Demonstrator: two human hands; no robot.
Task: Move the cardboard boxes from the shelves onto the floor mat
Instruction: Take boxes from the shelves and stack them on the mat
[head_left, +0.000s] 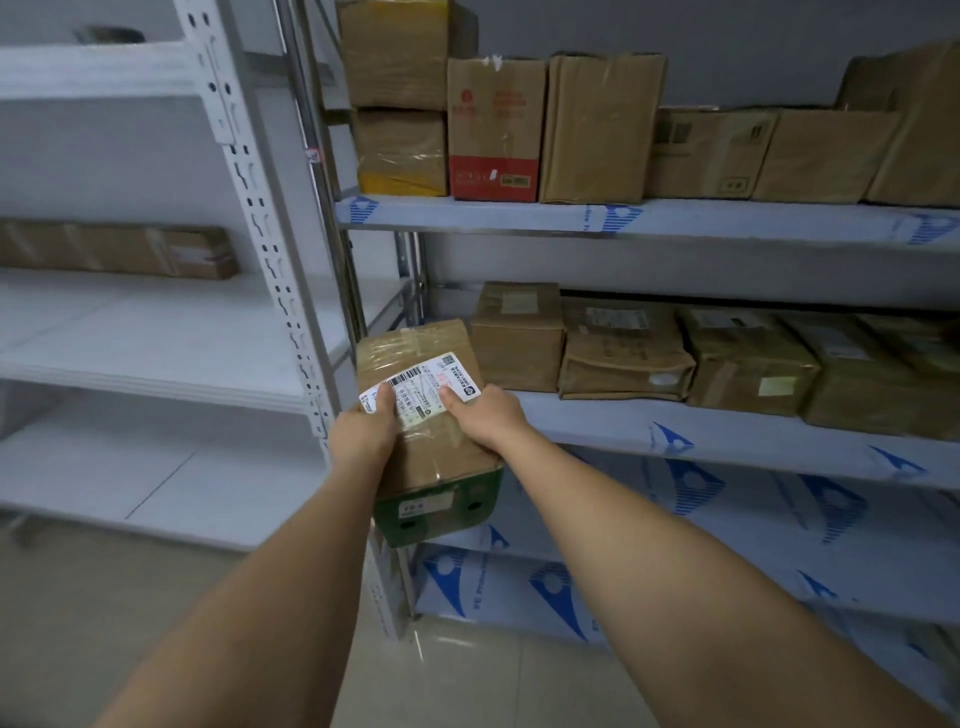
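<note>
A taped brown cardboard box (426, 462) with a white shipping label and a green front end is held between both hands, its far end still over the left end of the middle shelf (675, 431). My left hand (366, 428) grips its left side, thumb on the label. My right hand (485, 415) grips the right side, thumb on top. Several more brown boxes (623, 353) line the middle shelf to the right. The floor mat is out of view.
The upper shelf (519, 213) carries several boxes, among them a red and brown one (493, 130). A white rack on the left holds one long flat box (119, 252). An upright post (270, 223) stands just left of the held box. Pale tiled floor lies below.
</note>
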